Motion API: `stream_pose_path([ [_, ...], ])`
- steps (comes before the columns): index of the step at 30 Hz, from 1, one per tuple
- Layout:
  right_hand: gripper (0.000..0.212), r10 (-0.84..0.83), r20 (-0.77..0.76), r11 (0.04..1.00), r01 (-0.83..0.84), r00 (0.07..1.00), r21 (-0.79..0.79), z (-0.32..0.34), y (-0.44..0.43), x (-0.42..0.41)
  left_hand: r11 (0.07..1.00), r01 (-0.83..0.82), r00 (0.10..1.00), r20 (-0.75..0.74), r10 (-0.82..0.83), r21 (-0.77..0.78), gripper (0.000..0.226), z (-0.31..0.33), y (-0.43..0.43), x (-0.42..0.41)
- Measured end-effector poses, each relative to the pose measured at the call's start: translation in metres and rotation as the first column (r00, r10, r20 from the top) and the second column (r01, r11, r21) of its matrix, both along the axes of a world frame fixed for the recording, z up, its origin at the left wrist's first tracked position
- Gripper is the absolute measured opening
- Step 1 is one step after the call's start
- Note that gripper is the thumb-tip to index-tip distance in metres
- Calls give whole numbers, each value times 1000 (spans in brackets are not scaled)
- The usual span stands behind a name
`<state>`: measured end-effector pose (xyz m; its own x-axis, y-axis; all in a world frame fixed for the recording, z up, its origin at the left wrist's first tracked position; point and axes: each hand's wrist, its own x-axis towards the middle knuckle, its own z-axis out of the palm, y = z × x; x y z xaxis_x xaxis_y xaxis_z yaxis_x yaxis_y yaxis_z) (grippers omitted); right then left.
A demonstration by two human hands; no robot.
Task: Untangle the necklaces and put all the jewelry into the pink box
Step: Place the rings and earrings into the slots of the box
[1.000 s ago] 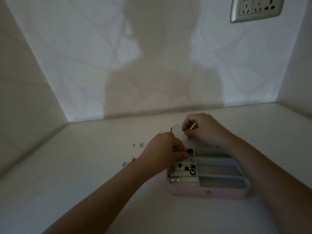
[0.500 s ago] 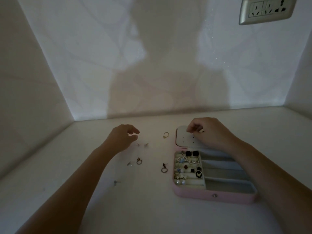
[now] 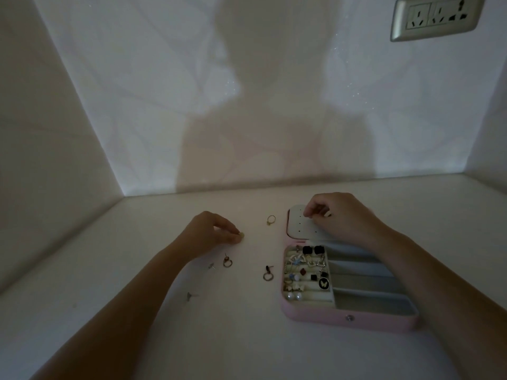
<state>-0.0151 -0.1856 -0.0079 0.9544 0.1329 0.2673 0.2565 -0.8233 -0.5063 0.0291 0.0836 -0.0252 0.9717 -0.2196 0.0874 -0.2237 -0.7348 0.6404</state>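
My left hand [image 3: 214, 234] pinches a small stud [image 3: 241, 235] on the counter, ready for the pink box [image 3: 315, 316] lying open toward the right edge. My right hand [image 3: 340, 218] curls on its lid [image 3: 297, 230], probably steadying it; whether it holds anything, I cannot tell.

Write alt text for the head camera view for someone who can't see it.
A person's left hand pinches a small pale stud on a white tabletop, while the right hand rests, fingers curled, on the white perforated lid panel of an open pink jewelry box. Loose metal earrings and a ring lie beside the box.
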Motion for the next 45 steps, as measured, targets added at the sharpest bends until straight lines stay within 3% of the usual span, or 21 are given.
stream_pose_path([
  [6,24,2,6,999,-2,1000,36,-1,1,1,998,31,995,97,-37,56,13,2,-8,-4],
  [10,19,82,5,969,-81,997,233,3,3,-1,984,118,984,151,-97,-136,13,19,-24,-17],
  [13,9,230,-80,854,-162,970,495,14,8,-10,966,184,965,219,-143,-183,11,28,-40,-28],
  [15,17,340,-145,751,-175,929,637,20,11,-16,964,241,917,353,-188,-111,8,32,-48,-35],
  [19,16,396,-125,684,-201,910,701,24,16,-21,962,273,820,516,-250,32,6,37,-60,-47],
  [25,9,313,10,818,-276,950,504,24,18,-23,973,223,905,385,-182,-65,16,35,-69,-55],
  [28,7,307,29,798,-274,951,537,25,17,-23,972,189,925,359,-127,-142,14,37,-71,-57],
  [33,16,308,-42,702,-198,950,684,27,15,-21,969,186,878,470,-90,-161,9,38,-76,-60],
  [35,17,295,-30,728,-205,955,654,27,14,-21,968,196,874,476,-100,-157,7,36,-78,-60],
  [45,20,337,28,780,-296,941,552,28,11,-23,910,123,989,130,-77,-395,4,46,-74,-56],
])
